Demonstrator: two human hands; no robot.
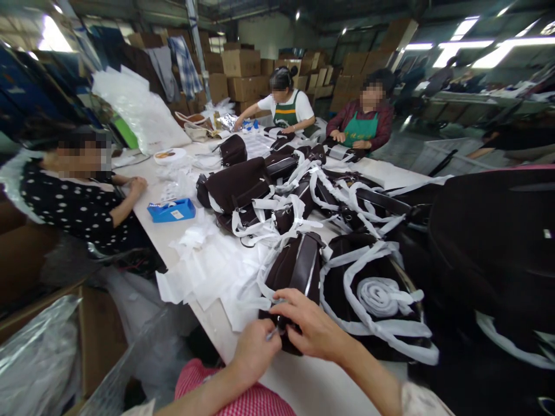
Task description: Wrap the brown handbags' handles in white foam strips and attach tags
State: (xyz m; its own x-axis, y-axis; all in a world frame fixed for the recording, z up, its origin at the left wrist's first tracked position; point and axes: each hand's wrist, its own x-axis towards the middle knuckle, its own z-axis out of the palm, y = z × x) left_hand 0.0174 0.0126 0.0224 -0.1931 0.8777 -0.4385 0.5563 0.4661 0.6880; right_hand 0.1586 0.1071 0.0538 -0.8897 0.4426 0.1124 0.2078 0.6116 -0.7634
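Note:
In the head view, a dark brown bag (291, 345) lies at the near edge of the table, mostly covered by my hands. My right hand (318, 328) grips it from the right, fingers curled over its top by a small metal fitting. On the left side of the bag, my left hand (256, 348) is closed in a pinch. A small pale piece shows at its fingertips, too little to name. Just beyond, another dark brown bag (284, 263) with a zipper lies on the table. To the right sits a bag with paper-wrapped straps (377, 297).
White tissue sheets (203, 271) spread across the table's left side, near a blue tape dispenser (172, 210). Several more brown bags (238, 185) are heaped mid-table. Co-workers sit at the left (78, 196) and far side (286, 110). An open carton (102, 341) stands lower left.

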